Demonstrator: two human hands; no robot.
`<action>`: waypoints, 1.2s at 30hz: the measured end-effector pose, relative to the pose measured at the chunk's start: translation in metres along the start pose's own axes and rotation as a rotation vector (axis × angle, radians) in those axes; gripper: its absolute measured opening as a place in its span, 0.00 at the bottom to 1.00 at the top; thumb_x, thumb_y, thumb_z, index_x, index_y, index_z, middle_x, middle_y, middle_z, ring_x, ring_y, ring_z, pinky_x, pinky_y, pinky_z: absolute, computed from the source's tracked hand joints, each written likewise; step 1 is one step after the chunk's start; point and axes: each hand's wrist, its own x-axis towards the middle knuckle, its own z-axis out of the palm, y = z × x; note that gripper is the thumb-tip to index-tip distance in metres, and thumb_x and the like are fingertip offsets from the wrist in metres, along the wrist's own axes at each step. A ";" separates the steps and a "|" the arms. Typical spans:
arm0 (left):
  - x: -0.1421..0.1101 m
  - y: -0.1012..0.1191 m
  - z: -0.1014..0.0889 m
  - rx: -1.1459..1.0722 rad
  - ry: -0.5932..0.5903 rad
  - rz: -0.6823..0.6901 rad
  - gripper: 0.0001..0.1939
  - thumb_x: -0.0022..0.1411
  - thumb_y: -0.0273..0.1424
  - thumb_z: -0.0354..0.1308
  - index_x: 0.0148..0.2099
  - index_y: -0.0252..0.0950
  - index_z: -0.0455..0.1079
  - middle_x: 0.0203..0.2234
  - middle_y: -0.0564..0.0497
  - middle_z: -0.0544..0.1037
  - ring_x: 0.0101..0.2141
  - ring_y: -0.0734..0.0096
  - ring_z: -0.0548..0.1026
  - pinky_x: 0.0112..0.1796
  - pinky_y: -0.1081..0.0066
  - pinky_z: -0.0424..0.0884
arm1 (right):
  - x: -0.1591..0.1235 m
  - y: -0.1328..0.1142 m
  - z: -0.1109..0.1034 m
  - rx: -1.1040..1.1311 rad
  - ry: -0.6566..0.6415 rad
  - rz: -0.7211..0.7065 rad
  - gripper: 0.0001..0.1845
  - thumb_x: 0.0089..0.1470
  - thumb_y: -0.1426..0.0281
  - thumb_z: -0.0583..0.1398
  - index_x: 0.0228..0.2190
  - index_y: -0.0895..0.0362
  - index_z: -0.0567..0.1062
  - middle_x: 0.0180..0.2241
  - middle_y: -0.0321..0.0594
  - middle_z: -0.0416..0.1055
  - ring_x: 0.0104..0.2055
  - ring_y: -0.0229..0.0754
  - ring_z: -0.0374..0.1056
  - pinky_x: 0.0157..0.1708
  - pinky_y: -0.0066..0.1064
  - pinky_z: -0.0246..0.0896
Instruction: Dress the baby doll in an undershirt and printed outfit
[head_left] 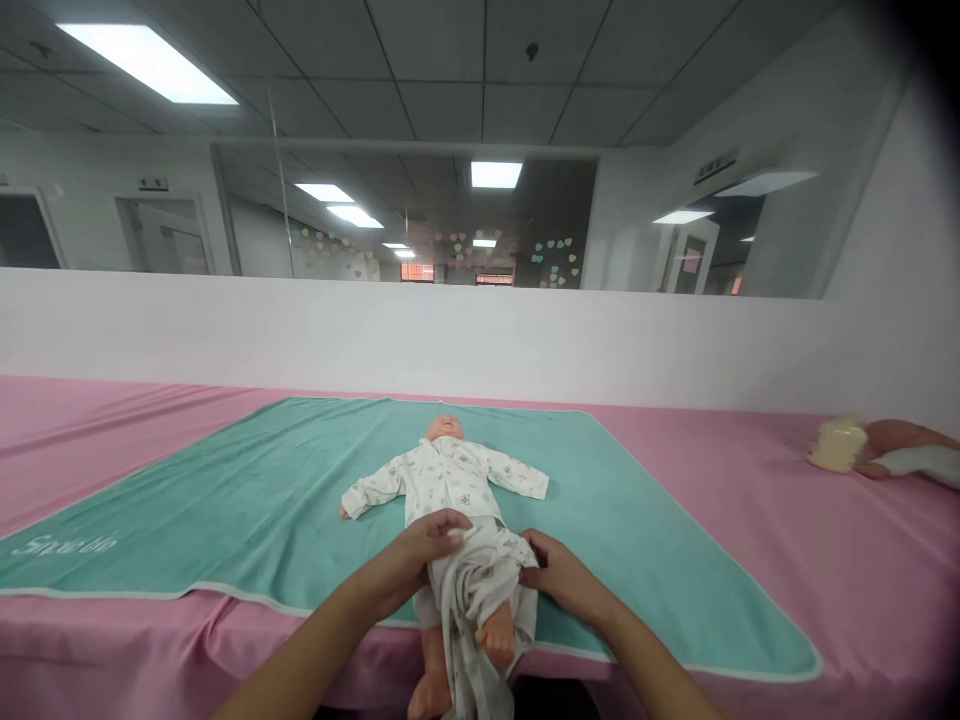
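A baby doll point(445, 427) lies on its back on a teal towel point(300, 500), its head toward the wall. It wears a white printed long-sleeved top point(450, 475). White printed baby trousers point(480, 560) are bunched around its hips and thighs, with loose cloth hanging past the table edge. Both bare feet show at the front. My left hand point(431, 545) pinches the trousers' cloth near the waist on the left side. On the right side, my right hand point(555, 570) grips a fold of the same trousers between thumb and fingers.
A pink cloth point(697, 450) covers the table beneath the towel. At the far right, a pale yellow container point(838, 445) stands beside another person's hand and forearm point(907, 440). A low white wall point(450, 335) with glass above it runs behind the table.
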 end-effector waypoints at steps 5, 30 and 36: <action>0.017 0.000 -0.021 -0.109 0.198 0.046 0.16 0.51 0.35 0.60 0.41 0.37 0.63 0.33 0.52 0.68 0.30 0.74 0.66 0.29 0.76 0.60 | 0.030 0.009 -0.003 -0.129 0.040 -0.031 0.09 0.37 0.76 0.59 0.26 0.58 0.67 0.26 0.30 0.63 0.30 0.36 0.59 0.30 0.25 0.52; 0.002 -0.007 -0.024 -0.085 0.501 0.138 0.11 0.53 0.34 0.60 0.37 0.37 0.63 0.26 0.55 0.70 0.26 0.77 0.67 0.27 0.78 0.60 | 0.120 -0.058 0.059 0.019 -0.720 0.034 0.14 0.39 0.70 0.62 0.33 0.58 0.74 0.29 0.33 0.68 0.32 0.39 0.64 0.33 0.29 0.58; 0.020 -0.021 -0.052 -0.053 0.548 0.127 0.11 0.55 0.35 0.58 0.38 0.37 0.61 0.25 0.56 0.67 0.25 0.78 0.67 0.25 0.79 0.60 | 0.134 -0.021 0.066 0.337 -0.753 0.128 0.19 0.34 0.78 0.61 0.35 0.59 0.73 0.28 0.35 0.70 0.30 0.39 0.66 0.29 0.28 0.60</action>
